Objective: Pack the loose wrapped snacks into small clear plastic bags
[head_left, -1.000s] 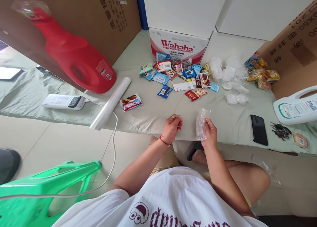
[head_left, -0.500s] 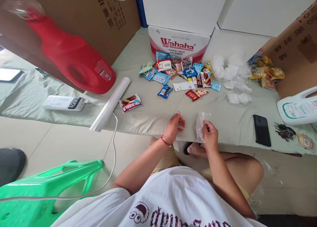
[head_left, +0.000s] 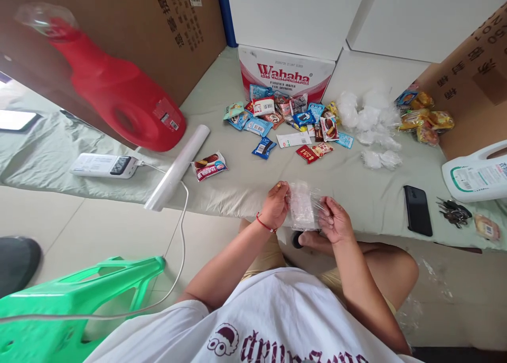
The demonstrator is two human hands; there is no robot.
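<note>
Head: clear plastic (head_left: 302,207) above cloth edge (head_left: 222,208)

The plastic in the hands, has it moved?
Yes, left. The held plastic was further right than the long white packet; now it's partly straight below it in view.

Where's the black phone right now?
In the head view, the black phone lies on the cloth toward the right, between the person's right hand and the keys.

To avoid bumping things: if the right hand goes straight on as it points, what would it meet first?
Beyond the clear plastic it holds, the right hand would probably meet the front red packet; depth is unclear.
</note>
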